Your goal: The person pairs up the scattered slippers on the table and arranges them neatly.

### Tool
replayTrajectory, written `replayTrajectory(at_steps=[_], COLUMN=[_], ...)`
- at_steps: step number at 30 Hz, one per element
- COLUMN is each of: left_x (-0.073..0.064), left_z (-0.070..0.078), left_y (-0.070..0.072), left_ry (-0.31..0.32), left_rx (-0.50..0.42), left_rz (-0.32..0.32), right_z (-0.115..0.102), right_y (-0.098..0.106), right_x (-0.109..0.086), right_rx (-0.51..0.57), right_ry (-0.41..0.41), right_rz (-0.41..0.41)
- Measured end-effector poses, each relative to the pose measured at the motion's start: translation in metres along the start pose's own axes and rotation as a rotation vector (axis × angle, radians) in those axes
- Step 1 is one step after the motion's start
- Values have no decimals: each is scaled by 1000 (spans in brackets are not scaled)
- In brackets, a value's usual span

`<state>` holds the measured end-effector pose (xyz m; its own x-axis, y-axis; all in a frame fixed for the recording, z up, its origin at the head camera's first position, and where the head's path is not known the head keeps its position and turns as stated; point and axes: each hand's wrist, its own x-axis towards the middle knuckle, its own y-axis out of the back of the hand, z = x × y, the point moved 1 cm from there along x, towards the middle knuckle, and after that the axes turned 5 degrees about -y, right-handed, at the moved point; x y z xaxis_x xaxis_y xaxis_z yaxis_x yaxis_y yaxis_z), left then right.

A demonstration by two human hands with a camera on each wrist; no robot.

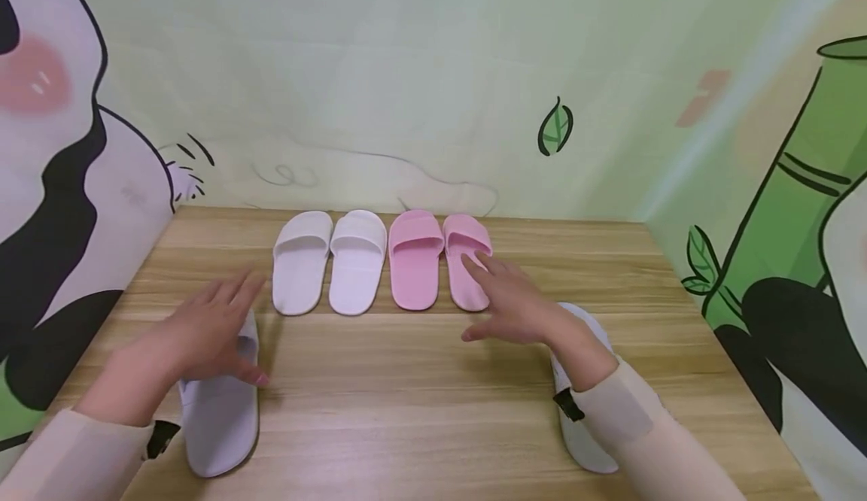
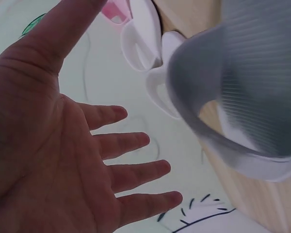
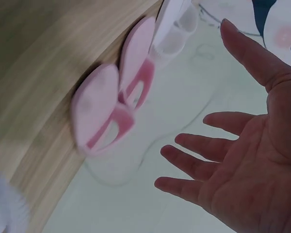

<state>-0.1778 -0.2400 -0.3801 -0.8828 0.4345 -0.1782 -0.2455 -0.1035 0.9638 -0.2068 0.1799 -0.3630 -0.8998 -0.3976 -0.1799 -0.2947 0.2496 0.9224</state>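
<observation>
Fingers [image 2: 138, 145] of the left hand [image 1: 203, 328] are extended and spread, gripping nothing; those of the right hand [image 1: 511, 302] are in the same condition.

Left grey slipper [image 1: 223, 426]: located on the table [image 1: 406, 403] below the left hand, toe toward the wall [image 1: 339, 95]. The hand hides much of its strap [image 1: 250, 328] in the head view; the left wrist view shows the fingers apart from it. Right grey slipper [image 1: 588, 441]: located on the table under the right forearm [image 1: 584, 350], well apart from its mate and partly covered by the sleeve [image 1: 619, 403].

Caution: lowering the right forearm could press or drag the right grey slipper, the sleeve or its black fitting [image 1: 567, 405] being the likely cause of a snag. Contact between the left thumb [image 1: 247, 371] and the strap edge could turn the left grey slipper askew.

Farther out, the white slippers [image 1: 298, 283] and pink slippers [image 1: 415, 279] form a row near the wall, toes toward it. Right fingers overlap the outer pink slipper [image 1: 467, 290] in the head view; the right wrist view shows a gap. A low sweep there could knock that slipper out of line.
</observation>
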Motion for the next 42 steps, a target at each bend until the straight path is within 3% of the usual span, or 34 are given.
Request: replayTrajectory(at_steps=[7,14,21,29,42], left_x=[-12,-14,-16,-18,-19], left_z=[-6,-10,-11,-17,-22], left_y=[-14,-25,-31,-38,-47], left_ry=[30,26,52,76,110], left_rx=[-47,-53,-88,-95,-98], left_rz=[12,-1,-42,-50,3], right_z=[35,64,91,113,120], right_y=[-3,-5,-8,-20,-41], right_x=[-31,-66,-93,-108,-112], right_rx=[27,40,77,93,92], right_ry=[-71,-130,-213,-229,-261], right_rz=[24,53,7,-9,4])
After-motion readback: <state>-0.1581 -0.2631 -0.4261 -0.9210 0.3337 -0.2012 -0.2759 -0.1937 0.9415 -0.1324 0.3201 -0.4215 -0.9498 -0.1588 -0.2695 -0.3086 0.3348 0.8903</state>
